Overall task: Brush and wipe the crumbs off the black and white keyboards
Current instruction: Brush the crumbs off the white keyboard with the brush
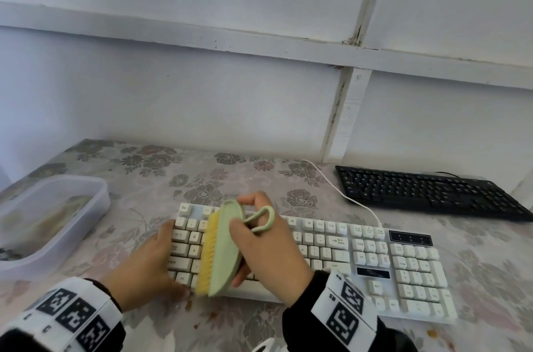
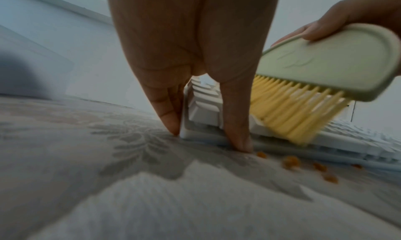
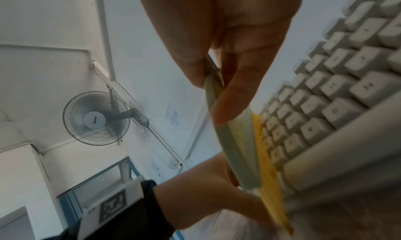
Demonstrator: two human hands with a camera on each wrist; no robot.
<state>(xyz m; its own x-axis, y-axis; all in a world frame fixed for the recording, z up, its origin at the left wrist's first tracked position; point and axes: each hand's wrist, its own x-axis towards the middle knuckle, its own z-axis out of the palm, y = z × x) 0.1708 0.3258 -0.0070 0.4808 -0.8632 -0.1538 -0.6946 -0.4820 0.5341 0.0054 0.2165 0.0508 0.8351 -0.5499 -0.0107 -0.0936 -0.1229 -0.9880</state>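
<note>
Now right hand (image 1: 268,250) gripping brush (image 1: 223,250), bristles on white keyboard (image 1: 375,259)

I see a brush (image 1: 223,247) with a smooth, matt pale-green plastic back and stiff yellow plastic-looking bristles, over a white keyboard (image 1: 360,262) of matt plastic keycaps. The black keyboard (image 1: 429,193) looks like matt plastic too. Under them the table cover (image 1: 202,175) reads as a flowered sheet with a slight sheen, and the tub (image 1: 72,224) is translucent frosted plastic.
</note>
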